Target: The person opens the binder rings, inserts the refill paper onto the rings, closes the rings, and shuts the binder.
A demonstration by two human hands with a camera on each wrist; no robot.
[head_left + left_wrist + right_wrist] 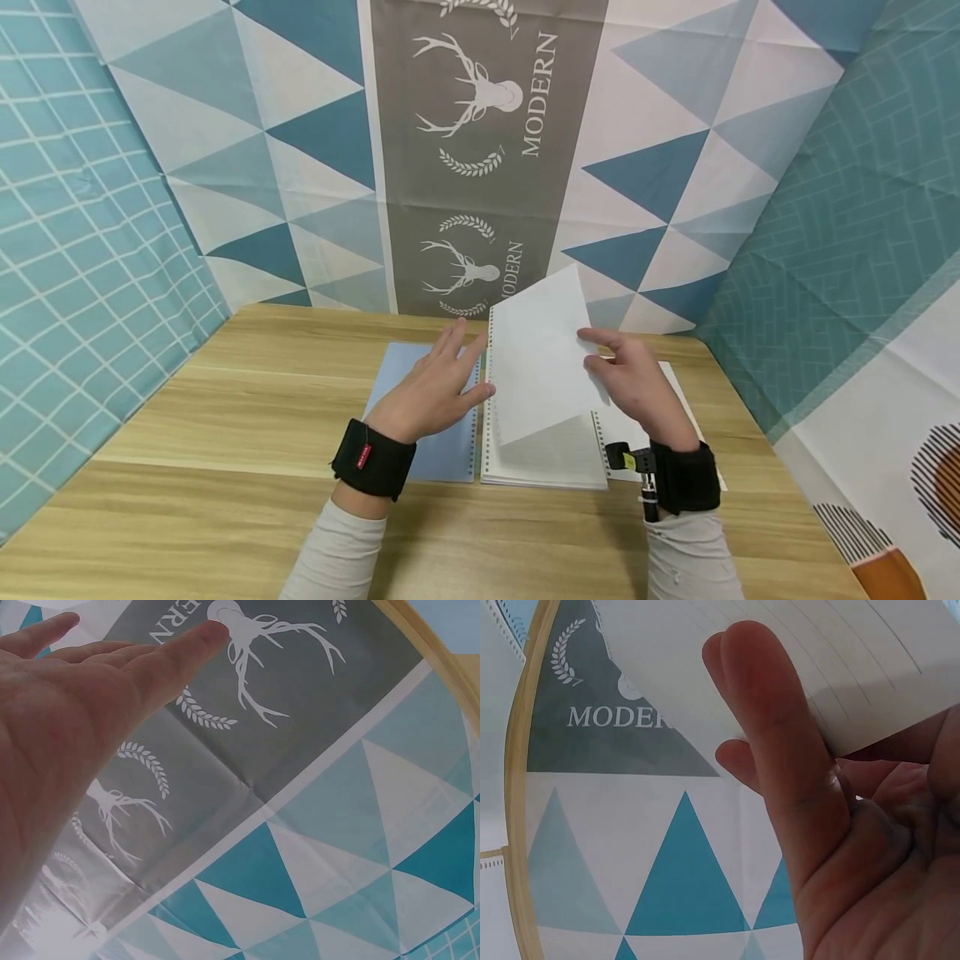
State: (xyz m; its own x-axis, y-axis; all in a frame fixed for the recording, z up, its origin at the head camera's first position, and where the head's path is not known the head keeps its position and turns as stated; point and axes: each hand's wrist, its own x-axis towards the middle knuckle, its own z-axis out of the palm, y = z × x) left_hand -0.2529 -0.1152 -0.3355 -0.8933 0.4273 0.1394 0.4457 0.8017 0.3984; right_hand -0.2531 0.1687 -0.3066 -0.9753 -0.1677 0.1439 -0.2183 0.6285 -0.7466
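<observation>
My right hand (633,379) pinches the right edge of a white punched sheet of paper (536,358), which stands tilted up from a paper stack (551,462) with holes down its left side. Ruled lines show on the sheet's other face (855,660) in the right wrist view, where the sheet passes behind my fingers. My left hand (435,379), fingers spread, is over a blue punched cover (442,437), its thumb near the sheet's left edge. Whether that thumb touches the paper, I cannot tell. In the left wrist view the left hand (67,727) holds nothing.
More white punched paper (678,392) lies to the right, partly under my right arm. Everything rests on a wooden table (225,467). Behind it hangs a patterned cloth (315,167) with deer heads and triangles; tile-patterned cloths (90,208) stand at the sides.
</observation>
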